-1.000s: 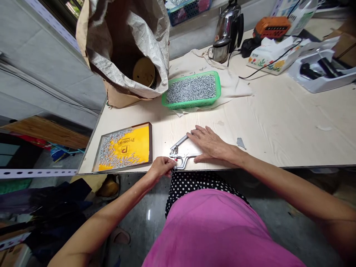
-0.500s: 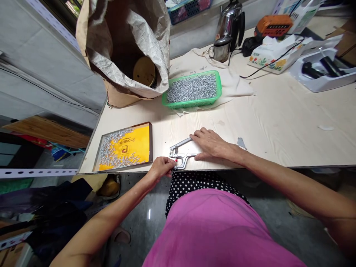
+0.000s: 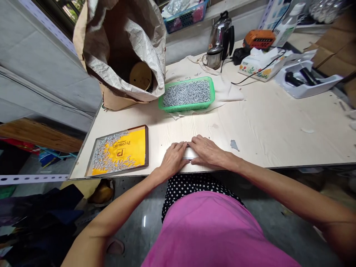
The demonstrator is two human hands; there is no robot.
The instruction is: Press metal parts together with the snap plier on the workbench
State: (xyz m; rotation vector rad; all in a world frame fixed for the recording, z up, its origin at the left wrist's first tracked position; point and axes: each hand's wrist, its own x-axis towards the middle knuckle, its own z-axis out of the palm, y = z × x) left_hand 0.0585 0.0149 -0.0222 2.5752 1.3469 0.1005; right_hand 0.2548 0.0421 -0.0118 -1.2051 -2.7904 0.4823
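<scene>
A silver metal hand tool with two handles [image 3: 190,153] lies at the table's front edge, mostly hidden under my hands; only a pale strip of it shows between them. My left hand [image 3: 173,158] is closed over its left end, fingers bent and pressed down. Around its right end my right hand [image 3: 208,151] is wrapped, thumb on the near side and fingers on the far side. The fingertips of both hands almost meet. To the left, a shallow tray [image 3: 147,146] with a yellow printed lining holds many small silver metal pins.
A green plastic basket [image 3: 211,92] full of similar pins stands behind my hands. Left of it is a big open woven sack [image 3: 111,92]. A metal kettle [image 3: 221,31], a cup [image 3: 214,59], a tissue box [image 3: 257,66] and a white tray [image 3: 308,89] line the back right.
My left hand has moved from pinching at the tool's left end to lying over it, covering the spring and jaw. The view has shifted slightly; my right hand stays on the tool.
</scene>
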